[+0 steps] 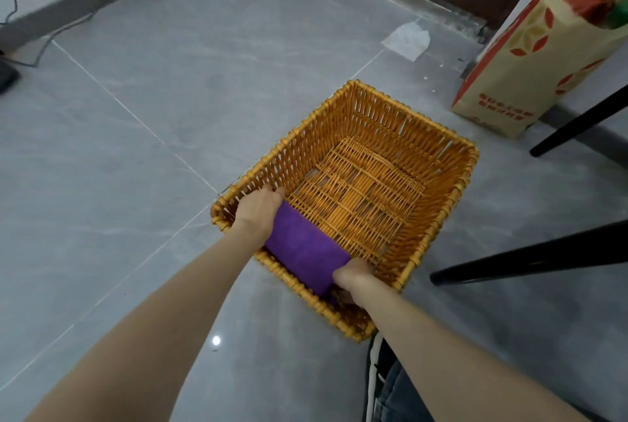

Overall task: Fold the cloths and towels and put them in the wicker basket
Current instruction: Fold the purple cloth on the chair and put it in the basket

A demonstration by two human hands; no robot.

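The folded towel [306, 248] lies in the basket [441, 214] against its near wall, long axis along that wall; left hand [260, 209] grips one end, right hand [351, 277] the other, fingers curled round it

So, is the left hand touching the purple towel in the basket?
Touching. The head view shows the left hand over one end of the purple towel, curled around it with no gap, inside the wicker basket.
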